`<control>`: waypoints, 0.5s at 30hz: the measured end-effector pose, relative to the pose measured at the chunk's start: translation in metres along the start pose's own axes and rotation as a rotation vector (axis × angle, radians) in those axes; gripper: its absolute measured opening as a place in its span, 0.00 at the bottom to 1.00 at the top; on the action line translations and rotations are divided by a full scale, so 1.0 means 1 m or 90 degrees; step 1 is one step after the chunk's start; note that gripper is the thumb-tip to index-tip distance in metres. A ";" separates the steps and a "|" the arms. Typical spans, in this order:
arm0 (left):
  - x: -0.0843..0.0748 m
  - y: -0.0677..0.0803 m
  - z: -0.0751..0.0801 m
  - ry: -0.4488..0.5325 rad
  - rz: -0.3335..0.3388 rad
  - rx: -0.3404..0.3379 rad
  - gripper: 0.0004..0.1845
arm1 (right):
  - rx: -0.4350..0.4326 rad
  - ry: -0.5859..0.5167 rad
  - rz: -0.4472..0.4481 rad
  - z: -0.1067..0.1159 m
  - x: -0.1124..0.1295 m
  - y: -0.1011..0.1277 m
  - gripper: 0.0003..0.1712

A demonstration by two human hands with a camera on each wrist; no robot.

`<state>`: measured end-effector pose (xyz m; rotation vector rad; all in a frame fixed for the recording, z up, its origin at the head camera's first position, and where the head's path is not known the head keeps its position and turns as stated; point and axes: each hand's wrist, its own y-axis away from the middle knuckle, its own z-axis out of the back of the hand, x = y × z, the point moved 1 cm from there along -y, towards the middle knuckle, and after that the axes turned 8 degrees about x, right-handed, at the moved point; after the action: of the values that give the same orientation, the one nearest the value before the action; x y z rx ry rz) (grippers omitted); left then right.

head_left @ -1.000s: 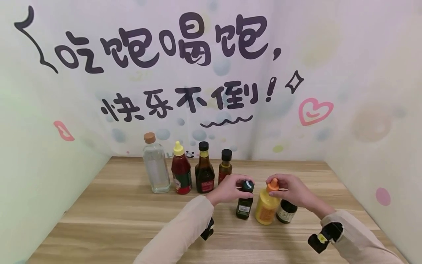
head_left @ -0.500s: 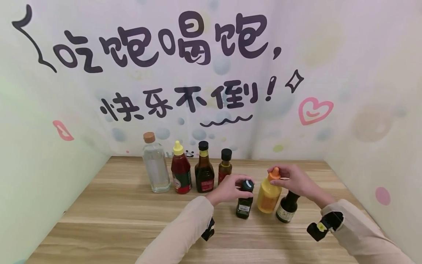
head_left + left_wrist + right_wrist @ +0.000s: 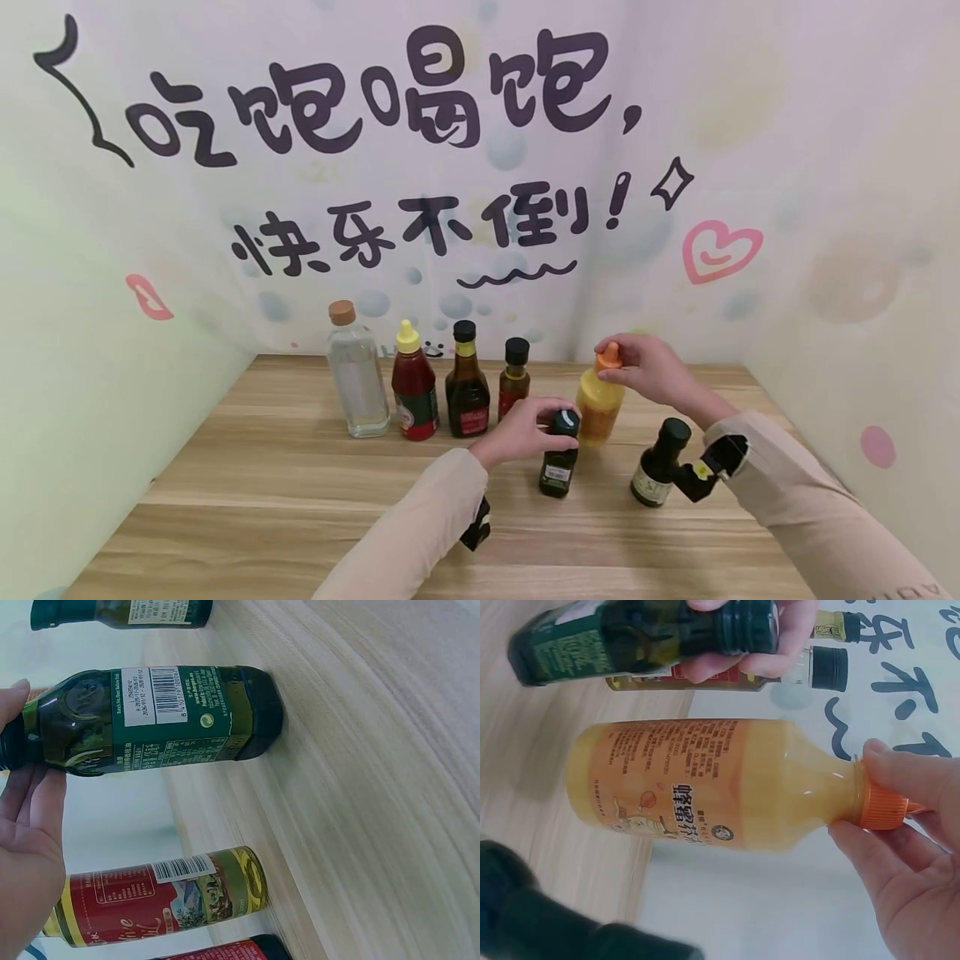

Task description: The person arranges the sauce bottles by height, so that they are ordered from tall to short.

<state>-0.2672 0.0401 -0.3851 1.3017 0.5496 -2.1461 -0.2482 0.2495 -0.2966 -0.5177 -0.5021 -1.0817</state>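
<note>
In the head view my left hand (image 3: 525, 429) grips a dark green glass bottle (image 3: 556, 475) around its cap and neck. The left wrist view shows this green bottle (image 3: 172, 720) with its base against the wooden table. My right hand (image 3: 652, 375) pinches the orange cap of a yellow squeeze bottle (image 3: 600, 408), behind and right of the green one. Thumb and fingers sit on that orange cap (image 3: 881, 799) in the right wrist view. Whether the yellow bottle's base touches the table, I cannot tell. A dark bottle with a pale label (image 3: 652, 483) stands below my right wrist.
A row stands along the back left: a clear bottle with a brown cap (image 3: 356, 383), a red sauce bottle with a yellow tip (image 3: 414, 400), a dark brown sauce bottle (image 3: 467, 400) and a small black-capped bottle (image 3: 514, 383). A printed white wall sheet (image 3: 420, 283) borders the table (image 3: 300, 517).
My right hand has carried the yellow bottle back and away from the dark pale-labelled bottle, which is now uncovered. My left hand stays in place on the green bottle.
</note>
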 end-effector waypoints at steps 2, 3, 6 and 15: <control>0.001 0.000 0.000 0.000 0.004 -0.001 0.19 | -0.003 -0.012 -0.007 -0.002 0.001 -0.007 0.17; 0.001 0.000 0.001 0.001 0.004 -0.001 0.19 | -0.004 -0.017 -0.011 -0.003 0.001 -0.010 0.17; 0.001 0.001 0.001 0.002 0.003 0.000 0.19 | -0.008 -0.025 -0.016 -0.008 0.000 -0.019 0.17; -0.002 0.003 0.000 0.007 -0.004 0.003 0.18 | 0.001 -0.022 -0.039 -0.025 -0.006 -0.039 0.17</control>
<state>-0.2643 0.0385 -0.3831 1.3164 0.5552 -2.1479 -0.2827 0.2235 -0.3144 -0.5240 -0.5523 -1.1319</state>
